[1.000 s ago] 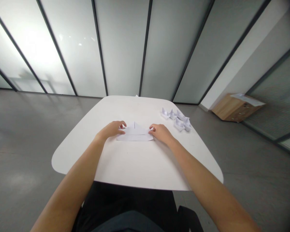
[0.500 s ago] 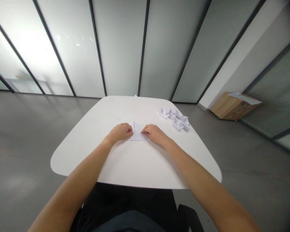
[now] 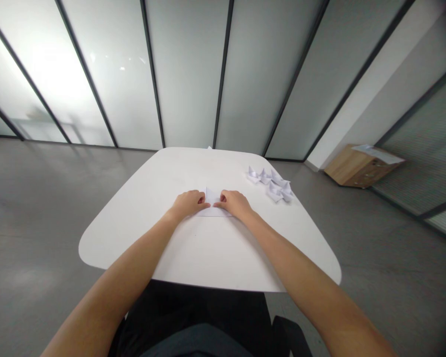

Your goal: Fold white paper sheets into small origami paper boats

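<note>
A folded white paper point(image 3: 212, 204) lies on the white table point(image 3: 178, 258) in front of me, mostly covered by my hands. My left hand point(image 3: 189, 203) rests on its left part with fingers curled and tips pressed down on it. My right hand point(image 3: 235, 203) covers its right part the same way, fingers curled, tips close to those of the left hand. Only a narrow strip of the paper shows between the hands.
Several small folded paper boats point(image 3: 273, 182) sit in a cluster at the table's far right. A wooden cabinet point(image 3: 357, 166) with a sheet on top stands on the grey floor to the right. Frosted glass panels run behind the table.
Both hands have slid inward along the paper toward its middle. One second ago they were at its outer corners and most of the wide folded shape showed; now little of it shows.
</note>
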Demonstrator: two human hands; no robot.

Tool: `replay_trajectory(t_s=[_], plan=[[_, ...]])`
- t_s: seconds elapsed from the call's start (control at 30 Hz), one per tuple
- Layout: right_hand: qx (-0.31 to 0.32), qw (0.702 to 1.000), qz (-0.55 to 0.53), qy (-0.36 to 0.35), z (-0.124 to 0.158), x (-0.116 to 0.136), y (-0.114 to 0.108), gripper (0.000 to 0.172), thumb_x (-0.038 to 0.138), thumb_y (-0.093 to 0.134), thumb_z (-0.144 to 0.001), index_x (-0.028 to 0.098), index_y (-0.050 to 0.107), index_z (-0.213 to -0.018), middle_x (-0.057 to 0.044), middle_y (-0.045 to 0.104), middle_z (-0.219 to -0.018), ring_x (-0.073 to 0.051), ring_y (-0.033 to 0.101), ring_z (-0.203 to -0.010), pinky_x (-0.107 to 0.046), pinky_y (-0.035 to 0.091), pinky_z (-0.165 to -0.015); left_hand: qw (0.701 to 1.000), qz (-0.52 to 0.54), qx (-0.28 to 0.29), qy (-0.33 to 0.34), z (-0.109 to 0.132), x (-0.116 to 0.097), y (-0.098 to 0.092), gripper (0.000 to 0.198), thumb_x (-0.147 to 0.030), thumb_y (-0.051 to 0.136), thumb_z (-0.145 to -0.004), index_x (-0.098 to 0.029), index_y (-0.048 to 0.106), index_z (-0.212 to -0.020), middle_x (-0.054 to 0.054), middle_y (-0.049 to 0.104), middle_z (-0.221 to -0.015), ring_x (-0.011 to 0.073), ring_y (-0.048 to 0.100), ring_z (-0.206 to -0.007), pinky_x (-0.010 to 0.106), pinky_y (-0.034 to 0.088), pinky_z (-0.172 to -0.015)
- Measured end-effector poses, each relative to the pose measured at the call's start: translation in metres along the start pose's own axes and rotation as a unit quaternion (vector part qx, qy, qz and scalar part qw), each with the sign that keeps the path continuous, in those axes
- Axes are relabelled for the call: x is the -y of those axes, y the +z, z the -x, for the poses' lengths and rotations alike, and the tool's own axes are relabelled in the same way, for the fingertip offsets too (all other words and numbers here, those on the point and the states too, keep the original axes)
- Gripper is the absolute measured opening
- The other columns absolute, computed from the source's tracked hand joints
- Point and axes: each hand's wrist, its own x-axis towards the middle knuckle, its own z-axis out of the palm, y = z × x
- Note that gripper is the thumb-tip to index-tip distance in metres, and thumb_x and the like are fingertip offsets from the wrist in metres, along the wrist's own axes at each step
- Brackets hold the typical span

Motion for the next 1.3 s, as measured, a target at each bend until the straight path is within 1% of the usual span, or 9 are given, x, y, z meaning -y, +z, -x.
replay_trajectory(t_s=[0.17,0.47,0.6,0.7,0.8,0.9,1.0,1.13,1.3], plan=[[0.019,0.997,-0.035,0.065,-0.004,-0.022,0.000,0.038,0.059,0.083,-0.076,0.026,0.072,-0.090,-0.005,0.075,-0.093,-0.020,0.067,-0.084,-0.027,0.043,-0.068,0.999,0.034,0.013,-0.009,-0.005,0.012,-0.001,0.031,-0.056,0.066,-0.084,-0.025,0.069,-0.087,0.002,0.074,-0.091,0.0196,0.064,-0.078,0.028,0.043,-0.067],[0.002,0.994,-0.079,0.074,0.000,-0.060,-0.002,0.025,0.049,0.079,-0.082,0.025,0.071,-0.090,-0.001,0.075,-0.089,-0.017,0.066,-0.079,-0.025,0.041,-0.066,0.993,0.111,0.030,-0.032,0.000,0.035,-0.013,0.022,-0.042,0.074,-0.078,-0.022,0.072,-0.086,0.000,0.074,-0.081,0.0166,0.066,-0.073,0.026,0.045,-0.064],[0.004,0.994,-0.083,0.075,0.000,-0.060,-0.001,0.024,0.046,0.079,-0.082,0.026,0.072,-0.094,-0.001,0.076,-0.089,-0.018,0.067,-0.079,-0.026,0.041,-0.066,0.994,0.106,0.033,-0.024,0.001,0.038,-0.014,0.024,-0.042,0.074,-0.080,-0.022,0.073,-0.093,0.001,0.074,-0.086,0.0176,0.067,-0.077,0.026,0.047,-0.068],[0.001,0.995,-0.088,0.052,0.001,-0.059,-0.002,0.025,0.041,0.078,-0.085,0.028,0.074,-0.105,-0.001,0.076,-0.093,-0.018,0.068,-0.082,-0.026,0.044,-0.071,0.998,0.054,0.008,0.013,-0.002,0.042,-0.011,0.040,-0.046,0.074,-0.081,-0.023,0.072,-0.114,0.006,0.073,-0.107,0.0222,0.068,-0.095,0.030,0.051,-0.085],[0.000,0.996,-0.088,-0.002,0.004,-0.058,-0.004,0.026,0.032,0.075,-0.088,0.030,0.075,-0.114,-0.002,0.076,-0.100,-0.018,0.068,-0.090,-0.026,0.046,-0.079,0.999,-0.002,0.005,0.037,-0.004,0.045,-0.008,0.049,-0.050,0.070,-0.086,-0.022,0.069,-0.126,0.012,0.068,-0.125,0.0281,0.061,-0.118,0.037,0.044,-0.106],[-0.006,0.995,-0.088,-0.048,0.006,-0.055,-0.004,0.029,0.026,0.071,-0.090,0.027,0.075,-0.119,-0.005,0.073,-0.111,-0.018,0.066,-0.093,-0.027,0.046,-0.086,0.999,-0.017,0.016,0.036,-0.006,0.046,-0.005,0.050,-0.051,0.066,-0.089,-0.020,0.068,-0.128,0.013,0.065,-0.134,0.0302,0.055,-0.129,0.041,0.038,-0.114],[-0.007,0.995,-0.075,-0.071,0.006,-0.046,-0.003,0.031,0.033,0.069,-0.093,0.023,0.074,-0.122,-0.009,0.071,-0.116,-0.020,0.066,-0.099,-0.029,0.046,-0.092,0.999,-0.008,0.014,0.030,-0.006,0.044,-0.004,0.049,-0.049,0.068,-0.088,-0.020,0.067,-0.128,0.012,0.064,-0.135,0.0295,0.055,-0.128,0.040,0.038,-0.114],[0.008,0.997,-0.046,-0.059,0.006,-0.033,-0.001,0.039,0.047,0.068,-0.094,0.024,0.073,-0.125,-0.011,0.069,-0.125,-0.027,0.061,-0.116,-0.037,0.043,-0.100,1.000,0.028,0.006,-0.003,-0.005,0.042,-0.003,0.048,-0.045,0.072,-0.084,-0.024,0.062,-0.126,0.009,0.068,-0.129,0.0294,0.060,-0.122,0.041,0.044,-0.106],[0.024,0.996,-0.075,-0.042,0.006,-0.030,-0.002,0.030,0.040,0.078,-0.086,0.023,0.073,-0.109,-0.007,0.073,-0.115,-0.026,0.063,-0.110,-0.037,0.044,-0.096,0.994,0.109,0.007,0.004,-0.003,0.041,-0.003,0.059,-0.041,0.078,-0.077,-0.025,0.058,-0.130,0.005,0.071,-0.114,0.0237,0.067,-0.104,0.034,0.050,-0.092]])
